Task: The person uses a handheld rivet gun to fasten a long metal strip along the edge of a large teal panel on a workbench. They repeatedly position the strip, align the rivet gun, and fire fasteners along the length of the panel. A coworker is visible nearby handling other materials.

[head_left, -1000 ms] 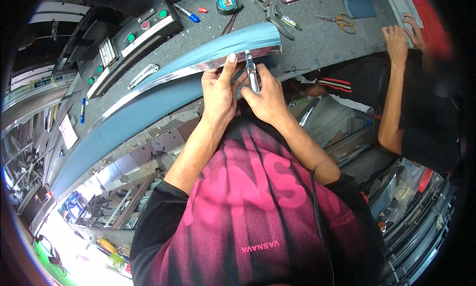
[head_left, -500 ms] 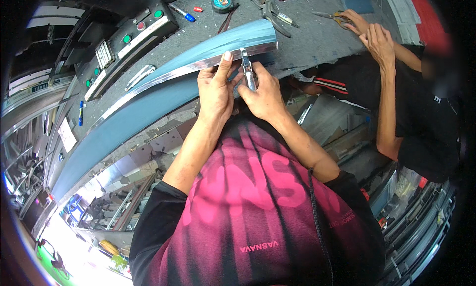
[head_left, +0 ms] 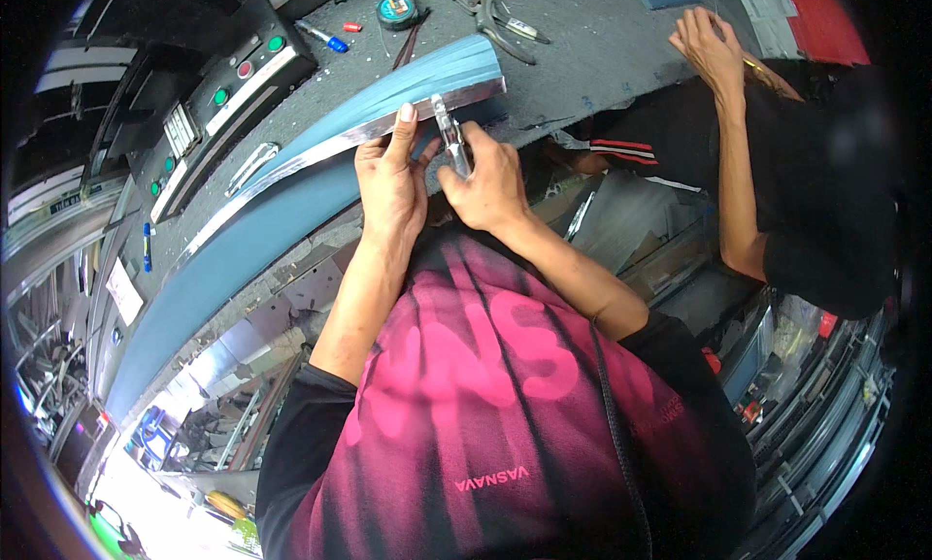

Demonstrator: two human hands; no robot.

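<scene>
A long blue slatted or fabric-like strip (head_left: 408,84) with a shiny silver edge band (head_left: 335,143) runs from the bench's middle far down to the left. My left hand (head_left: 391,186) pinches the band near its right end, thumb on top and fingers beneath. My right hand (head_left: 488,183) is wrapped round a silver plier-like hand tool (head_left: 452,138); its exact kind is unclear. The tool's upper end meets the band just right of my left thumb. Below the band hangs a wider, darker blue sheet (head_left: 262,215).
On the grey bench (head_left: 573,46) lie a tape measure (head_left: 398,12), pliers (head_left: 500,26), a blue marker (head_left: 323,36) and a utility knife (head_left: 252,169). A control box (head_left: 228,104) with green and red buttons stands left. At right is another person's hand (head_left: 714,60).
The view has shifted, so the bench things sit further left and higher. My hands keep their hold on the strip and tool. The other person's hands have moved apart, and the scissors no longer show plainly.
</scene>
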